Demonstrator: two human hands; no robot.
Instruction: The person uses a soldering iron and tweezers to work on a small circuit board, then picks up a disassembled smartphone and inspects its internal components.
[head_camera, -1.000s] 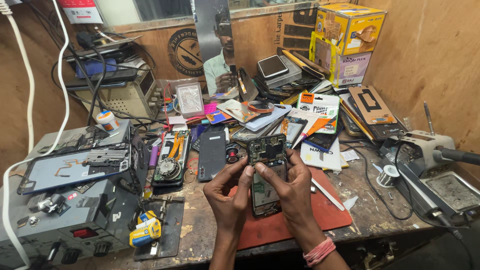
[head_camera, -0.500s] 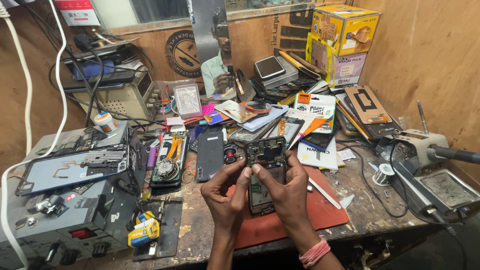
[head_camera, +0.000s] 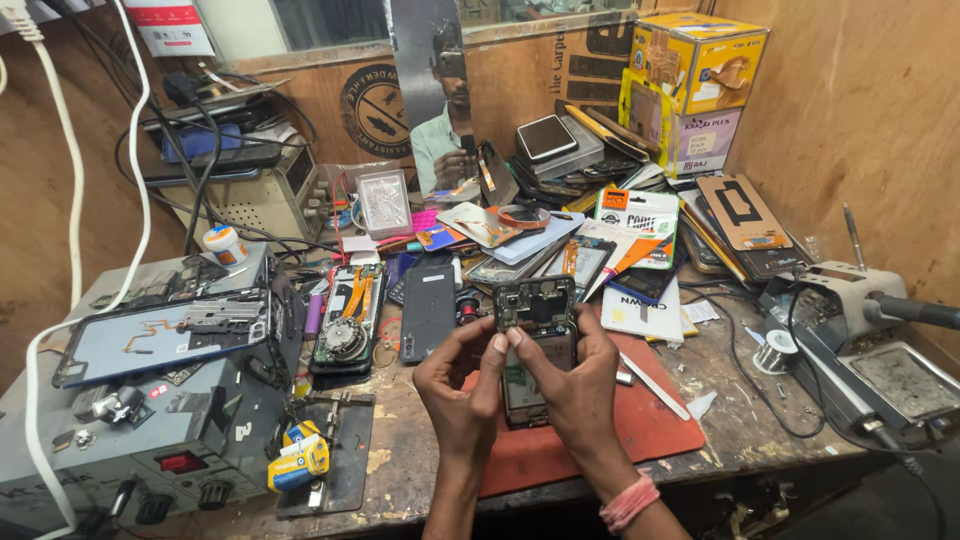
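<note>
You hold an opened phone (head_camera: 537, 340) in both hands above a red mat (head_camera: 600, 425) at the near middle of a crowded repair bench (head_camera: 400, 465).

Your left hand (head_camera: 462, 385) grips the phone's left edge and your right hand (head_camera: 572, 385) wraps its right side, thumbs pressed close together on the exposed inside just below the top. The phone stands tilted, its far end raised, its near end hidden between your palms. A pink band (head_camera: 628, 503) circles your right wrist. Just left of the phone lies a dark back cover (head_camera: 428, 318), and beside that another stripped phone (head_camera: 345, 320) with orange ribbon cables. A spool of solder wire (head_camera: 777, 352) sits well to the right, near a grey heating station (head_camera: 880, 350). Yellow boxes (head_camera: 695, 75) are stacked at the far right.
</note>
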